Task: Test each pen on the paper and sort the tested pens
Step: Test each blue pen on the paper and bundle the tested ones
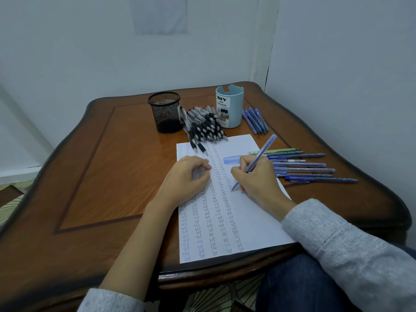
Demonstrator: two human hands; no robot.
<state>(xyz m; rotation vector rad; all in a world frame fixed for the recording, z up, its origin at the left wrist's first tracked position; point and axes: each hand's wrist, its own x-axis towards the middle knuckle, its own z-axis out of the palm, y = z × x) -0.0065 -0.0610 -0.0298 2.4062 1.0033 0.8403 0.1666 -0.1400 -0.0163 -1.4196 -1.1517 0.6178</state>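
Blue ink is going down in the fifth column of the paper (261, 224), so we judge the testing step to be under way. Our right hand (255, 179) grasps the blue pen (266, 147) in a writing grip, with its tip touching the sheet just under the last written word. The pen's cap (231, 159) lies on the paper just beyond that hand. Our left hand (189, 174) rests on the sheet loosely clenched, holding nothing that we can see, and seems to steady it.

On the counter (101, 167), a row of capped pens (304, 168) lies to the right of the paper, a heap of black pens (206, 128) sits at its far edge, and a few blue pens (255, 120) lie beside the pale blue organizer (229, 109). A black mesh cup (165, 112) stands near the heap.

Next we should finish the word, lift the tip, pick up the cap and press it on. Then we should lay the pen with its own group.
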